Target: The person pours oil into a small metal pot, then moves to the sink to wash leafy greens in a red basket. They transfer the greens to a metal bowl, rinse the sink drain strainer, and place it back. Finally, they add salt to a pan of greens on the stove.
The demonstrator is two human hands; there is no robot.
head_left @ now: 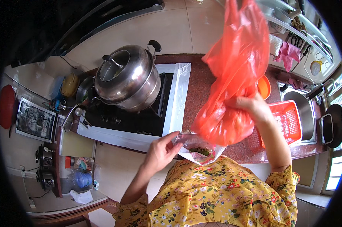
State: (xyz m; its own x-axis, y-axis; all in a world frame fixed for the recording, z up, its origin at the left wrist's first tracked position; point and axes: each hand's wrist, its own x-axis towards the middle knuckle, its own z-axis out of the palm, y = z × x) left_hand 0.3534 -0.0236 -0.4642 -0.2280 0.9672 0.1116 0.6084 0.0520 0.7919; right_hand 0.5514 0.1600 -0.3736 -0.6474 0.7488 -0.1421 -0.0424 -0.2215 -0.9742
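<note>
Pouch (189,154) in left hand (161,152), red bag (231,81) in right hand (252,108)

pale tiled wall (174,32) behind reddish counter (201,81), bright window (336,172) at right

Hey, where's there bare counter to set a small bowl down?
Bare counter shows between the white border of the stove and the red bag, toward the wall. It's crowded at right: orange bowl, red basket, then sink. The metal pot takes up much of the stove.
</note>
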